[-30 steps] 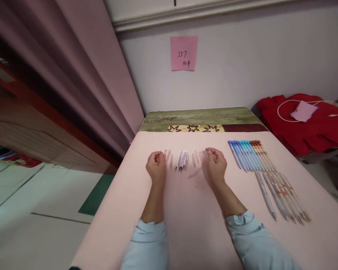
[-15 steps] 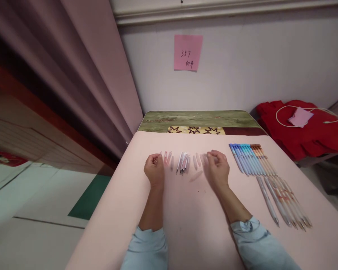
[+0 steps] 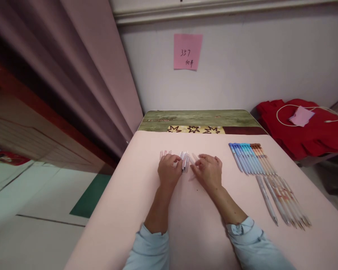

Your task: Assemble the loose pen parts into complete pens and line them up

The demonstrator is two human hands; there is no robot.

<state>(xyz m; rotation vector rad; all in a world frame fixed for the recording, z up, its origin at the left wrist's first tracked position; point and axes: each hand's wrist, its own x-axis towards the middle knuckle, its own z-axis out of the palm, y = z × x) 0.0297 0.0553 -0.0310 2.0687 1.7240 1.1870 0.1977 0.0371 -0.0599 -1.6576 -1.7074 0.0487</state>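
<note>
My left hand (image 3: pixel 169 171) has its thumb and fingers curled in against a small bundle of short, slim white pens with dark tips (image 3: pixel 184 165). Whether a pen is pinched there is hidden by the fingers. Just right of the bundle, my right hand (image 3: pixel 208 170) is closed, thumb and forefinger bent together at pale, see-through slim pieces (image 3: pixel 195 156). What lies in its fingertips is too small to make out. Several pinkish clear pieces (image 3: pixel 165 153) show beyond my left knuckles, mostly covered by that hand.
On the right lie a row of blue, turquoise and brown pens (image 3: pixel 246 159) and several whitish pens (image 3: pixel 284 200) nearer me. Pale pink sheeting (image 3: pixel 197 232) covers the table. Beyond its right edge are red cloth (image 3: pixel 323 135) and a white cable. A pink note (image 3: pixel 187 52) is on the wall.
Both hands have moved inward, towards the dark-tipped pens in the middle. My left hand now covers most of the pinkish pieces, and my right hand has come to the pale pieces.
</note>
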